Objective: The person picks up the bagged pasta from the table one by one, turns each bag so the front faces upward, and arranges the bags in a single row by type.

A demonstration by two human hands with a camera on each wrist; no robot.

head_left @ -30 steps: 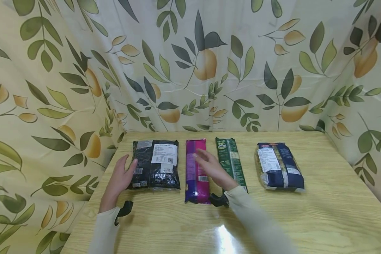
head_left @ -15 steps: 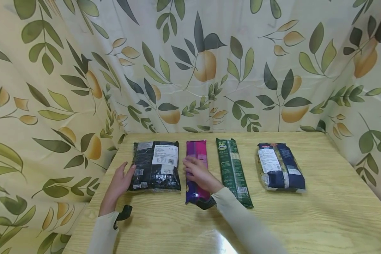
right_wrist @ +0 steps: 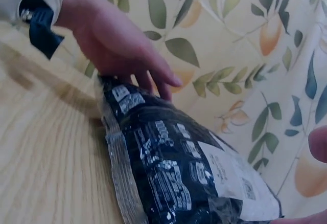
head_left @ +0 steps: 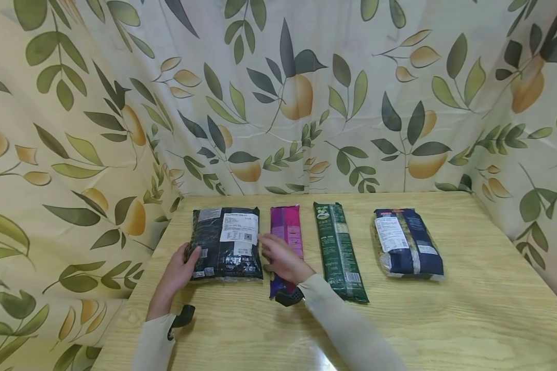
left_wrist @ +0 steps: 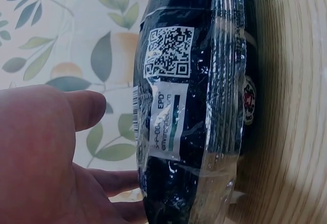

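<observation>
A shiny black plastic food packet (head_left: 213, 252) with white labels lies at the left of the table. At its left edge is my left hand (head_left: 178, 270), the thumb raised apart from the others; in the left wrist view two fingers (left_wrist: 115, 180) reach to the packet's side. My right hand (head_left: 285, 260) is at the packet's right edge, over a narrow magenta and purple packet (head_left: 288, 221) and partly hiding it. In the right wrist view the thumb (right_wrist: 319, 143) of this hand stands apart from the black packet, with another finger right at its corner.
Right of the magenta packet lies a long green spaghetti packet (head_left: 339, 252). Farther right is a navy blue packet (head_left: 406, 242) with a white label and a see-through part. A leaf-and-fruit patterned curtain (head_left: 278, 103) encloses the wooden table (head_left: 473, 309) at the back and sides.
My right hand has moved left from over the magenta packet to the black packet's right edge, uncovering the green packet. My left hand has shifted slightly down, close against the black packet's left edge.
</observation>
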